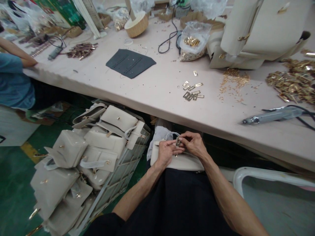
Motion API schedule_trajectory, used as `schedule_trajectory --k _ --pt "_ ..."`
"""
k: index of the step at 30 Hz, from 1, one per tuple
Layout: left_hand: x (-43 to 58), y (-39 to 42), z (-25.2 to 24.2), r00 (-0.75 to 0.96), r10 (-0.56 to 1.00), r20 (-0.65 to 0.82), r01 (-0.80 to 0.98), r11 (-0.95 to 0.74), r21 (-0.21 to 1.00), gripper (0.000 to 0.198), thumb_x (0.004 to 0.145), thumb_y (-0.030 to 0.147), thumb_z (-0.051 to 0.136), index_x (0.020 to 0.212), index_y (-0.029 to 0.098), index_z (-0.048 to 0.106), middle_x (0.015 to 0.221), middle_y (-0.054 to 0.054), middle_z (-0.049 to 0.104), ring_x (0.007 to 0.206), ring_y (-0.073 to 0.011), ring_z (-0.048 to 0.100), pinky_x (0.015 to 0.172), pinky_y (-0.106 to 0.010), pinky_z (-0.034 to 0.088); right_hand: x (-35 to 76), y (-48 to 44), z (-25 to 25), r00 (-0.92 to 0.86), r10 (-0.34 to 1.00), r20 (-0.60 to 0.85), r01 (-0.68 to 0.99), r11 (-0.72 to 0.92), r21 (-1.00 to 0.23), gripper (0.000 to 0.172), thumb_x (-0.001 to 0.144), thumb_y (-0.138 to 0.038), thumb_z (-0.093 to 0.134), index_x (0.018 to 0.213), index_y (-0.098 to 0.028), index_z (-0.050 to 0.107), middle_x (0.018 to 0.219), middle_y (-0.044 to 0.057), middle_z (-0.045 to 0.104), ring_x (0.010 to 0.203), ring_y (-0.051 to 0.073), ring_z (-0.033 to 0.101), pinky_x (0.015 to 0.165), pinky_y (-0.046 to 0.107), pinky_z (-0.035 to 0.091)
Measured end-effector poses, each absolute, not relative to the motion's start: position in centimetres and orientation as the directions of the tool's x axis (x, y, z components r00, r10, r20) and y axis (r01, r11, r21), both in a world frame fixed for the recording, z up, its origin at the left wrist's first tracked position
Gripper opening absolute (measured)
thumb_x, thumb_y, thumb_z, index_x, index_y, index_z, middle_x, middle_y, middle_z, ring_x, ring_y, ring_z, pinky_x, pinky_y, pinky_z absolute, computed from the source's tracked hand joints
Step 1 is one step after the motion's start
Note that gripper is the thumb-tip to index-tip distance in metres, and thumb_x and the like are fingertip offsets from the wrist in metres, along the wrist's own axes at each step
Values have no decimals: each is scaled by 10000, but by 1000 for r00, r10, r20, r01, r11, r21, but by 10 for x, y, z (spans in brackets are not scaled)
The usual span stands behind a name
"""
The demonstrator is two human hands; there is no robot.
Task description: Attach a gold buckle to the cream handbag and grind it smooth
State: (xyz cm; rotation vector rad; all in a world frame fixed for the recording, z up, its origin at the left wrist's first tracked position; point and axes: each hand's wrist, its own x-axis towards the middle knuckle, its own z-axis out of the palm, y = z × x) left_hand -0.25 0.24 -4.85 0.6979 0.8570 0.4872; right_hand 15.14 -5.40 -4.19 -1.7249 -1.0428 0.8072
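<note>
Fingers of my left hand (167, 151) and my right hand (194, 143) meet on a small metal plate (177, 141), both closed with hardly any gap beyond its width. My right thumb and fingertips pinch it from the right; my left thumb comes to its other side, with the left fingers stretched out beneath it. The plate is rectangular, gold-toned at the rim and darker in the middle, and I hold it tilted up just above the cream handbag (182, 163) on my lap. That bag lies below my hands, with a small gold fitting near its middle and a pale handle at the far side.

To my left, a slatted crate (135, 163) is heaped above its edge with cream bags (104, 142) bearing gold fittings. On the table (157, 95), a clear plastic bag (195, 34) stands open, full of small metal parts, gold ones on top. A white tub (246, 172) sits to my right; I can't make out anything in it.
</note>
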Motion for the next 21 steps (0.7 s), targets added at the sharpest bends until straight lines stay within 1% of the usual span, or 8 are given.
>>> schedule_trajectory --k 6,12,16,19,21 --pt "-1 1 -46 559 656 -506 -89 655 750 372 725 259 742 1010 23 773 902 -208 782 696 -270 776 622 -299 614 145 -56 -47 480 877 -28 301 -195 -934 144 838 -294 683 834 -192 784 800 52 719 717 194 653 634 304 473" --pt "-1 -1 -46 565 667 -486 -99 639 762 387 719 288 785 1002 25 774 859 -188 780 665 -252 769 609 -280 613 140 -57 -46 514 858 -12 330 -211 -920 140 831 -289 682 835 -195 787 805 47 730 707 189 664 633 301 484" --pt "-1 -3 -51 560 681 -472 -90 616 782 409 720 308 818 1012 27 766 843 -176 778 629 -229 759 591 -267 613 137 -58 -44 530 847 -37 301 -230 -925 155 826 -306 681 820 -187 780 785 49 732 671 188 662 600 298 477" --pt "-1 -3 -53 552 690 -468 -88 606 791 395 736 313 812 1008 30 766 832 -169 777 612 -214 752 580 -264 614 141 -58 -43 512 857 -53 286 -229 -930 150 821 -302 691 830 -185 784 800 56 736 706 197 672 636 305 492" --pt "-2 -3 -54 552 695 -460 -85 596 798 399 754 326 804 1025 37 764 846 -169 778 624 -209 754 594 -267 619 146 -59 -42 458 887 -60 267 -202 -942 160 835 -299 683 868 -188 794 832 64 736 754 206 679 684 314 508"
